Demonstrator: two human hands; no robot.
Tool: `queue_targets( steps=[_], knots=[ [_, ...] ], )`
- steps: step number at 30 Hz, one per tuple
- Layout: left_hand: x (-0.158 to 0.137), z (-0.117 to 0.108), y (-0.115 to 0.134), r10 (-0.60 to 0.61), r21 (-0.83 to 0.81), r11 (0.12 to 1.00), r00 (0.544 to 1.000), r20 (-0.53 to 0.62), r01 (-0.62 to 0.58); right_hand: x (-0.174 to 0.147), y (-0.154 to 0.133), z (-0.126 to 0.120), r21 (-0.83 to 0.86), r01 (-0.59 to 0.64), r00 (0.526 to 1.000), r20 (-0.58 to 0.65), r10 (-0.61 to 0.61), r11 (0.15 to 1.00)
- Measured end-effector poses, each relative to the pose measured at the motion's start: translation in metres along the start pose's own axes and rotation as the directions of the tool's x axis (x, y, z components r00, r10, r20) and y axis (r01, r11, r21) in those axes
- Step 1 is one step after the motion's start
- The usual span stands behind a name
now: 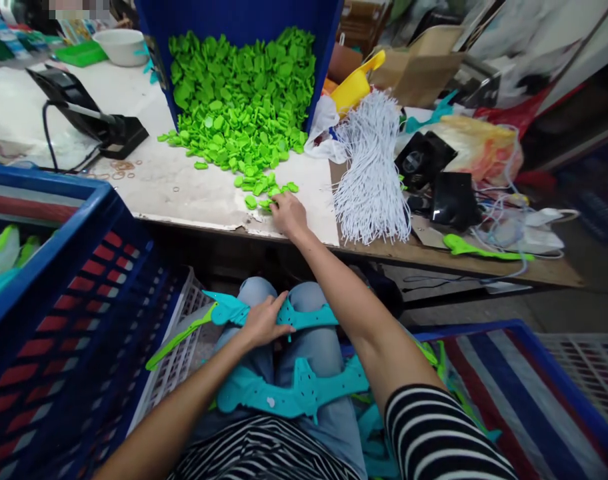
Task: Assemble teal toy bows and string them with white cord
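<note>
My left hand (264,321) is closed on a turquoise plastic part (309,317), long and flat with small holes, which lies across my knees. A grey and lime-green blade-like piece (184,337) extends from its left end. Nearer my body, a second turquoise plastic part (284,397) of similar shape rests on my thighs. At the table's front edge, my right hand (289,213) has its fingers curled down onto small green plastic pieces (264,183). Its fingertips pinch at one of them, partly hidden by the hand. Many more pieces spill from a blue bin (327,60) behind.
A bundle of white cords (371,173) lies right of my right hand, beside black boxes (454,200) and tangled wires. A black stand (94,120) is on the table's left. Blue crates (99,267) flank me, the right one (524,333) with a striped lining.
</note>
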State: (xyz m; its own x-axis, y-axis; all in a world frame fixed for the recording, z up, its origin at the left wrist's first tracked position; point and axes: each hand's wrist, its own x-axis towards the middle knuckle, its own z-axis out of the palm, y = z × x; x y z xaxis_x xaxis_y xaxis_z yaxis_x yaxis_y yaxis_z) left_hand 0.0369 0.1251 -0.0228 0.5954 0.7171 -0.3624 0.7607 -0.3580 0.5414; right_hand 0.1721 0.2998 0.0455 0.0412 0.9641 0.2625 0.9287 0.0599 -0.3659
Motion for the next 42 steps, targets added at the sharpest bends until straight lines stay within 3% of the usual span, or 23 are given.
queue_targets(
  steps=[5, 9, 13, 18, 21, 25, 27, 30, 33, 35, 37, 40, 42],
  knots=[
    [0.005, -0.001, -0.002, -0.001, -0.023, 1.0, 1.0, 0.031, 0.002, -0.002, 0.021, -0.009, -0.088, -0.059, 0.989, -0.139, 0.047, 0.994],
    [0.006, -0.001, -0.003, 0.004, -0.038, 0.999, 0.999, 0.045, -0.003, -0.021, 0.046, -0.023, -0.294, 0.092, 0.978, -0.152, -0.141, 0.951],
    [0.004, 0.001, -0.003, 0.026, -0.066, 0.997, 0.999, 0.025, -0.025, -0.053, 0.068, -0.036, -0.34, 0.15, 0.951, -0.208, -0.229, 0.928],
    [0.008, 0.0, -0.006, 0.033, -0.104, 0.994, 0.998, 0.053, -0.027, -0.069, 0.089, -0.042, -0.167, 0.301, 0.952, 0.001, -0.305, 0.939],
    [0.018, -0.004, -0.013, 0.066, -0.253, 0.967, 0.993, 0.096, -0.04, -0.062, 0.094, -0.045, -0.041, 0.271, 0.962, 0.059, -0.268, 0.962],
    [0.032, -0.01, -0.023, 0.01, -0.535, 0.842, 0.989, 0.148, 0.071, -0.08, 0.081, -0.049, 0.103, 0.254, 0.967, 0.0, -0.255, 0.962],
    [0.036, -0.013, -0.026, -0.024, -0.663, 0.723, 0.966, 0.257, 0.195, -0.112, 0.069, -0.047, 0.205, 0.332, 0.942, -0.015, -0.336, 0.921],
    [0.039, -0.018, -0.026, -0.043, -0.757, 0.549, 0.917, 0.397, 0.354, -0.172, 0.055, -0.038, 0.312, 0.405, 0.895, 0.058, -0.443, 0.859],
    [0.042, -0.022, -0.024, -0.079, -0.762, 0.498, 0.896, 0.436, 0.415, -0.22, 0.05, -0.024, 0.316, 0.383, 0.892, 0.118, -0.437, 0.868],
    [0.043, -0.022, -0.022, -0.098, -0.741, 0.519, 0.891, 0.444, 0.426, -0.237, 0.049, -0.017, 0.309, 0.386, 0.891, 0.119, -0.438, 0.869],
    [0.041, -0.021, -0.02, -0.106, -0.713, 0.596, 0.917, 0.386, 0.369, -0.246, 0.049, -0.012, 0.318, 0.381, 0.897, 0.101, -0.43, 0.868],
    [0.023, -0.012, -0.013, -0.02, -0.537, 0.843, 0.999, 0.048, 0.043, -0.255, 0.053, -0.008, 0.371, 0.25, 0.958, 0.042, -0.285, 0.895],
    [0.003, -0.001, -0.008, 0.155, -0.239, 0.954, 0.98, -0.127, -0.182, -0.259, 0.058, -0.007, 0.425, 0.104, 0.994, -0.01, -0.11, 0.899]
  ],
)
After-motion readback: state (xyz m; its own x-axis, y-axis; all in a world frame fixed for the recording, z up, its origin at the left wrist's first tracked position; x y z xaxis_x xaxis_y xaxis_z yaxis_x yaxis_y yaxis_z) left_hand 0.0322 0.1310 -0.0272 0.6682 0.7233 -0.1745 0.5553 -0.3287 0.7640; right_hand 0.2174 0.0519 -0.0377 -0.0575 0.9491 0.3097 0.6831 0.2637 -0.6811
